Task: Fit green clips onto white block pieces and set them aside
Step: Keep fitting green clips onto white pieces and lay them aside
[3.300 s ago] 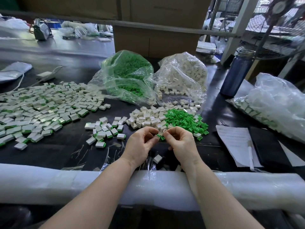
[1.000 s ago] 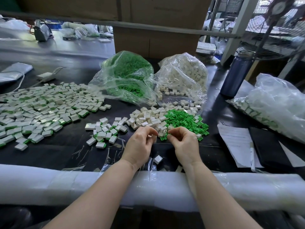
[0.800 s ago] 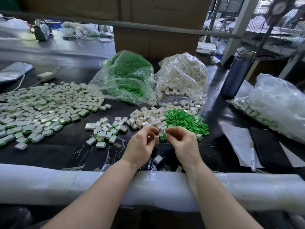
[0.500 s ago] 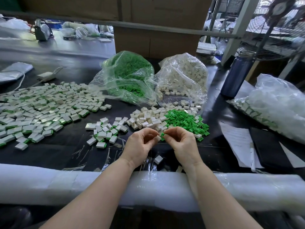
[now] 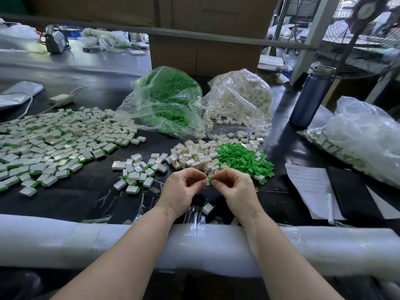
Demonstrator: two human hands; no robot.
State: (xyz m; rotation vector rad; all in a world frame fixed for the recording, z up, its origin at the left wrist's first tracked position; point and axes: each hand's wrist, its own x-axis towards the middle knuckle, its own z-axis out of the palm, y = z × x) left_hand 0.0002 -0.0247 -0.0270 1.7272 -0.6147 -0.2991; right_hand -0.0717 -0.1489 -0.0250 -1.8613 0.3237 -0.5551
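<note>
Since the work is running in stages, each line is going from the biggest thing down to the smallest.

Bench (image 5: 86, 198): carrying everything in reach of both hands, with stock at the back, loose parts in the middle and the working gap at the near edge.

Finished spread (image 5: 54, 146): lying to the left, well apart from the raw parts, seemingly so that done pieces are staying unmixed.

Bags (image 5: 171, 100): sitting open at the back, one green, one white, spilling toward the loose heaps.

White heap (image 5: 192, 156) and green heap (image 5: 242, 161): touching each other just beyond the fingertips, likely for short reaches.

Left hand (image 5: 184, 189): curling its fingers and pinching the white block piece (image 5: 208, 182) from the left.

Right hand (image 5: 236, 188): curling likewise, pinching the green clip (image 5: 211, 180) against that block.

Block and clip: sitting between the two sets of fingertips, above the bench, just nearer than the heaps; how far seated, I cannot tell.
</note>
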